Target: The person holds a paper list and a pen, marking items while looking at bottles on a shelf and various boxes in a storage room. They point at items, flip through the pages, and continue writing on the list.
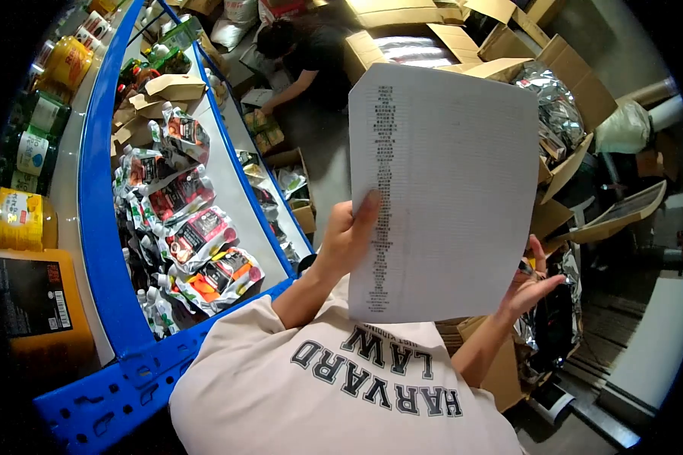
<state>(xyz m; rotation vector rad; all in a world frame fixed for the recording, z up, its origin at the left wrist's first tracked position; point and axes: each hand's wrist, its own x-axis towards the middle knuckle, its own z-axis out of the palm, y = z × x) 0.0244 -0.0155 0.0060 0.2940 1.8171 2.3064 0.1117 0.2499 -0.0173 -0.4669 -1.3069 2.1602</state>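
A white sheet of paper [455, 197], printed with a table and a column of small text, is held upright in front of my chest. My left hand [349, 235] grips its left edge, thumb on the printed side and fingers hidden behind. Beside the lower right edge is my right hand [535, 287], partly covered by the sheet. Its visible fingers are spread, and a short dark pen-like thing [525, 268] sits between them.
On my left, a blue-framed shelf [102, 189] bears several spouted pouches [197, 235] and bottles [34, 152]. Opened cardboard boxes [615, 216] and silver foil packaging [550, 106] lie at right. Another person [311, 57] bends by the shelf's far end.
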